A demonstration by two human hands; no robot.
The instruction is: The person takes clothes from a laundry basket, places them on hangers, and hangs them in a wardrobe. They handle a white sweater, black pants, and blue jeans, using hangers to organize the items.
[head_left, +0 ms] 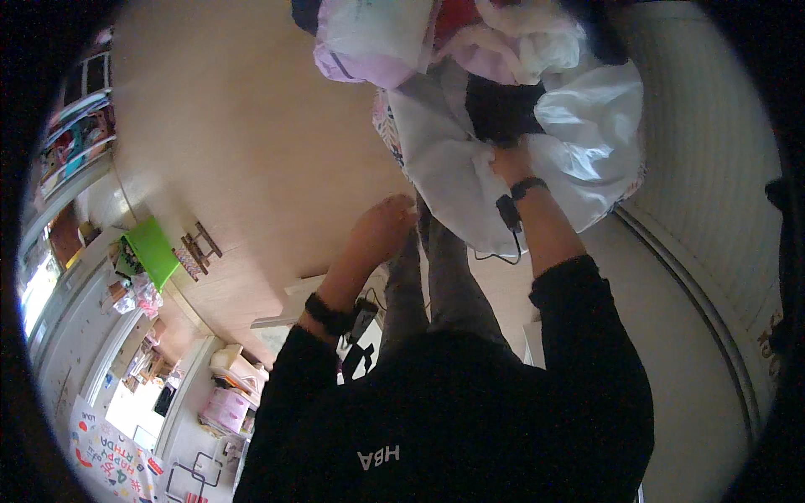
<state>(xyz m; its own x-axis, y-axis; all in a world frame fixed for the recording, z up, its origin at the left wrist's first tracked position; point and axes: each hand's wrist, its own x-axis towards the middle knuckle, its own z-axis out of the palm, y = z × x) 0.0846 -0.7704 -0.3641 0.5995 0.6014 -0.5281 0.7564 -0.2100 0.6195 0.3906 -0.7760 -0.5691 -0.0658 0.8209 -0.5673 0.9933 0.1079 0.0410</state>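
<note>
A large bag with a shiny white lining [436, 142] and a patterned outer side [385, 121] stands in front of me. Inside its mouth lies a piece of dark cloth [503, 105], narrowing toward my right hand [513, 161]. That hand reaches over the white lining, its fingers closed on the dark cloth. My left hand [384, 228] is beside the bag's near left edge, fingers curled in; whatever they hold is hidden. Pink and white soft cloth [528, 46] is heaped at the far side, next to a pale lilac plastic-wrapped bundle [373, 42].
Light wood-look floor [243, 109] stretches to the left, with a small brown wooden rack [197, 250] and a green bin [153, 251]. A ridged pale panel [704, 126] and dark floor track [696, 293] run along the right. Shelves [80, 126] stand far left.
</note>
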